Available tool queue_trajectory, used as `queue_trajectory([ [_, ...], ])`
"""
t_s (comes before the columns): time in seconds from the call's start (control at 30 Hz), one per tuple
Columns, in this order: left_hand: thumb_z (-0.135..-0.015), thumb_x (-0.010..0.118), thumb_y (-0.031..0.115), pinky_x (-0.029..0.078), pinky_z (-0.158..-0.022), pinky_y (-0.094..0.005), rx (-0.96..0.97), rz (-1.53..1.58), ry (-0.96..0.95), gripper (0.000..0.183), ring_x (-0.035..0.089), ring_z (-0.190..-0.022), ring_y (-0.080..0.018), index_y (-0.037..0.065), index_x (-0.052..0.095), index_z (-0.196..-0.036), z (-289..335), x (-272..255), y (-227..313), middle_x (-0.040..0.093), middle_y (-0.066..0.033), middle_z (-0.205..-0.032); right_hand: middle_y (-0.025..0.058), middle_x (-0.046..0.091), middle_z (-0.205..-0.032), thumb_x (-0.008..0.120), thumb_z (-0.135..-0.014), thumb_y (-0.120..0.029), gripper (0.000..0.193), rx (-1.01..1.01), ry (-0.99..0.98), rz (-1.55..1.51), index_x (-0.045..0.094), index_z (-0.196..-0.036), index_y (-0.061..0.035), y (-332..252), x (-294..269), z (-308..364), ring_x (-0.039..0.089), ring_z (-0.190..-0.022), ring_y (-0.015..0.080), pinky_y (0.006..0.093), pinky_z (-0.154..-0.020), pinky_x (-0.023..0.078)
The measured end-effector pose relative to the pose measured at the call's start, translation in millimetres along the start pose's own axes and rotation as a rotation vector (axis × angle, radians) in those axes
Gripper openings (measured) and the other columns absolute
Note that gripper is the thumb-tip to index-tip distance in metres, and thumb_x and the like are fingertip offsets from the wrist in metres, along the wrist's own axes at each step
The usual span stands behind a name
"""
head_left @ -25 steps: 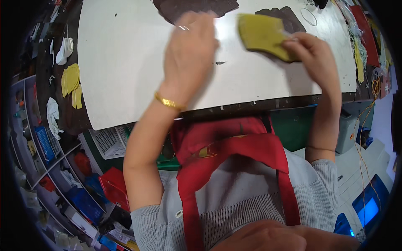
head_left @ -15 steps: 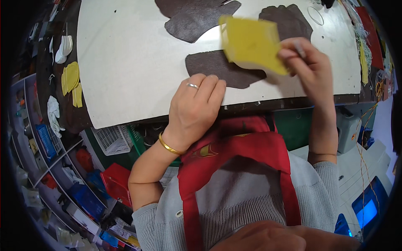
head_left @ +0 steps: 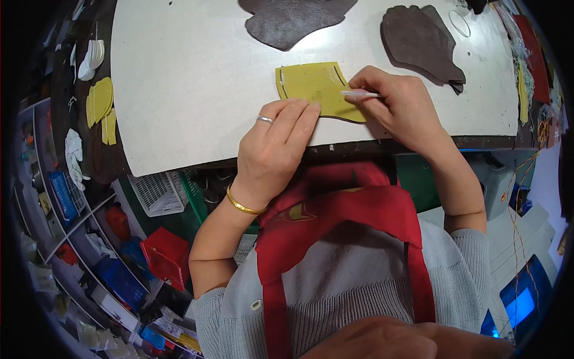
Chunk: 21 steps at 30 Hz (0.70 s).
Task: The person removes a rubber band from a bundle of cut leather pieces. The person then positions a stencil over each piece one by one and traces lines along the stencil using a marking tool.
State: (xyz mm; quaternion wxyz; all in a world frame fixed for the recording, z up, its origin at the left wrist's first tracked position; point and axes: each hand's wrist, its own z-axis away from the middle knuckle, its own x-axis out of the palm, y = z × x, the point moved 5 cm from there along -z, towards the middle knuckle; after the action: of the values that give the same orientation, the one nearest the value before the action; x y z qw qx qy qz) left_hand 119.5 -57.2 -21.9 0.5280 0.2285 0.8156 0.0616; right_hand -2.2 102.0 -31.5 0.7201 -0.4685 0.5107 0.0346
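Note:
A yellow card template (head_left: 308, 90) with dark slots lies over a dark brown leather piece, of which only a thin edge shows along the bottom. My left hand (head_left: 278, 140), wearing a ring, presses its fingertips flat on the template's lower left edge. A slim whitish pen (head_left: 360, 94) is pinched in my right hand (head_left: 397, 107), its tip pointing left over the right part of the template. The right fingers rest at the template's right side.
More dark brown leather pieces lie at the table's far middle (head_left: 287, 27) and far right (head_left: 418, 45). A white band loop (head_left: 460, 24) sits beyond them. Yellow templates (head_left: 100, 102) and white gloves (head_left: 75, 155) lie at left. A red bin (head_left: 166, 257) stands below.
My right hand has brought the yellow template down from the air onto the leather piece. The pen now points over it. My left fingers press on the template rather than the leather.

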Motion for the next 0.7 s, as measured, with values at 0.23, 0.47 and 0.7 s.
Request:
queue_trajectory([
  [0.23, -0.077, 0.067, 0.009, 0.056, -0.063, -0.0282, 0.045, -0.272, -0.224, 0.050, 0.061, -0.087, -0.0199, 0.017, 0.069, -0.126, -12, 8, 11, 0.064, -0.0013, -0.103, 0.0145, 0.072, -0.082, 0.075, -0.087, -0.021, 0.019, 0.192, -0.034, -0.215, 0.072, -0.095, -0.0040, 28, -31, 13, 0.071, -0.075, 0.0318, 0.0365, -0.068, 0.054],
  [0.47, -0.080, 0.067, 0.010, 0.054, -0.059, -0.0278, 0.155, -0.330, -0.205, 0.051, 0.056, -0.078, -0.0199, 0.027, 0.069, -0.127, -18, 11, 22, 0.054, -0.0006, -0.092, 0.0079, 0.066, -0.075, 0.077, -0.085, -0.020, 0.014, -0.071, 0.156, 0.206, 0.069, -0.093, -0.0110, 8, -29, 29, 0.067, -0.069, 0.0275, 0.0381, -0.061, 0.051],
  [0.7, -0.083, 0.060, 0.011, 0.057, -0.078, -0.0355, 0.174, -0.252, -0.170, 0.041, 0.062, -0.092, -0.0279, -0.003, 0.067, -0.121, -11, 24, 39, 0.064, -0.0161, -0.112, 0.0059, 0.066, -0.079, 0.063, -0.095, -0.027, 0.018, -0.427, 0.310, 0.291, 0.070, -0.098, -0.0108, -30, -47, -13, 0.065, -0.074, 0.0283, 0.0397, -0.064, 0.051],
])
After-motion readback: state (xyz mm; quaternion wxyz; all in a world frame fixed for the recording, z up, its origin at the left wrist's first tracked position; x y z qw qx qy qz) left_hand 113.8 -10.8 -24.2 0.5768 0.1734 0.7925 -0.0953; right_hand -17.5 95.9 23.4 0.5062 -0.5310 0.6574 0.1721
